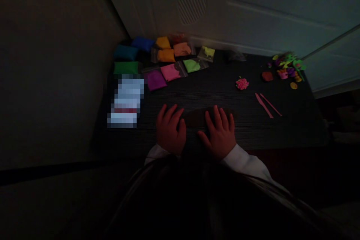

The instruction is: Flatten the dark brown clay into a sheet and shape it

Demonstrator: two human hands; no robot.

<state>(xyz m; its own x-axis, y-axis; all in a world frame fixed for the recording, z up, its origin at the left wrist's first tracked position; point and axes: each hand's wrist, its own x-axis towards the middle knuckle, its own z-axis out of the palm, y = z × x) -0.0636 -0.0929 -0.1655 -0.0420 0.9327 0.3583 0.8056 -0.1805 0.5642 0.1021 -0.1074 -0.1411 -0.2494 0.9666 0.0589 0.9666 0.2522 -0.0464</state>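
My left hand (170,130) lies palm down on the dark table (239,135), its fingers stretched out and slightly apart. Beside it, my right hand (219,132) rests flat with fingers spread and thumb pointing left. Neither hand holds anything. Beyond my right hand sits a small pink clay flower (242,83) with green bits at its edge. Two pink modelling tools, a knife (264,105) and a thin stick (271,104), lie to the right. A reddish-brown lump (267,76) is behind them. The scene is very dim.
Bags of coloured clay, among them purple (156,80), pink (170,72), light green (192,65) and green (126,68), line the back left. A lit, pixelated screen (126,101) lies left. Several small clay pieces (289,65) cluster at the far right corner. A white panel (253,15) stands behind the table.
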